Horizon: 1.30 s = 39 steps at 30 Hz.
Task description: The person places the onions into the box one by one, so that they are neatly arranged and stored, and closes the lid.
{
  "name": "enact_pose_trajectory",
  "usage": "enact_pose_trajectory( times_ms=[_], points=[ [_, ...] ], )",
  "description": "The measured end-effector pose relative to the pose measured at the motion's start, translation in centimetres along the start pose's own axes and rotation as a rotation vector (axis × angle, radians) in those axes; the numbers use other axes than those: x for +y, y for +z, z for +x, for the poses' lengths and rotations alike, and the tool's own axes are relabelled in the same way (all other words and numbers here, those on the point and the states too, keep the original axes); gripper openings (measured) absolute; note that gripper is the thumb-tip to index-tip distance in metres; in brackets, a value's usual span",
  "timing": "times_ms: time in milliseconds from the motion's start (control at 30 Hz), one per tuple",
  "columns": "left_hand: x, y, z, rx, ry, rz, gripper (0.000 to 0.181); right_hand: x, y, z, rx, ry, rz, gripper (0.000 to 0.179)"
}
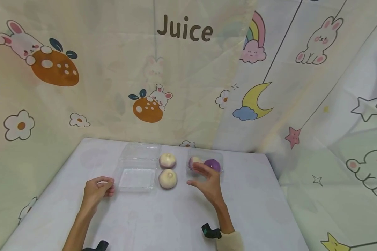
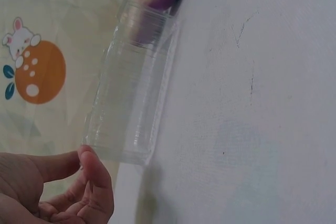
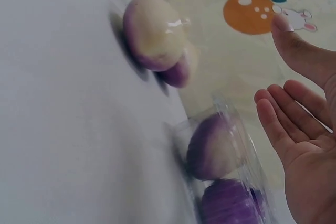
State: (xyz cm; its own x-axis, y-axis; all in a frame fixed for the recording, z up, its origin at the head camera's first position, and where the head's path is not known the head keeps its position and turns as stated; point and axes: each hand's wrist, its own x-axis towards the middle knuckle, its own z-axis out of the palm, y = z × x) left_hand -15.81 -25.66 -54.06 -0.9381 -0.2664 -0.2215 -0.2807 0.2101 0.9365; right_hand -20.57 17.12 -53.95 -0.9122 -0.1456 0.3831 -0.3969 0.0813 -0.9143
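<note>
An opened clear plastic box (image 1: 137,179) lies on the table with its lid (image 1: 141,151) folded back. My left hand (image 1: 98,188) hovers at its left side, fingers loosely curled; in the left wrist view the fingertips overlap the box's corner, and contact cannot be made out. Two white-and-purple turnips, a rear one (image 1: 167,161) and a front one (image 1: 168,179), sit right of this box. Farther right, a second clear box (image 1: 220,155) contains a pale-and-purple turnip (image 3: 212,148) and a purple round vegetable (image 1: 212,165). My right hand (image 1: 208,181), thumb and fingers spread, hangs before that box, holding nothing.
The white table (image 1: 163,219) ends at a printed cloth backdrop (image 1: 188,69) behind and at both sides. A black wrist mount (image 1: 211,231) is on the right forearm, and another (image 1: 101,245) shows at the left one.
</note>
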Motion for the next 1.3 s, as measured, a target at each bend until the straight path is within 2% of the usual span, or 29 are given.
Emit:
enact_pose_trajectory(
  times_ms=[567,933,1300],
  points=[
    [0.1,0.0,0.0,0.002,-0.012,0.003,0.033,1.1,3.2,0.1,-0.069,-0.015,-0.048,0.08],
    [0.1,-0.1,-0.1,-0.001,-0.011,-0.006,0.033,1.8,4.8,-0.1,-0.061,0.023,0.012,0.084],
    [0.0,0.1,0.0,0.011,-0.017,-0.026,0.035,2.4,5.8,-0.1,-0.06,0.085,-0.007,0.082]
  ],
)
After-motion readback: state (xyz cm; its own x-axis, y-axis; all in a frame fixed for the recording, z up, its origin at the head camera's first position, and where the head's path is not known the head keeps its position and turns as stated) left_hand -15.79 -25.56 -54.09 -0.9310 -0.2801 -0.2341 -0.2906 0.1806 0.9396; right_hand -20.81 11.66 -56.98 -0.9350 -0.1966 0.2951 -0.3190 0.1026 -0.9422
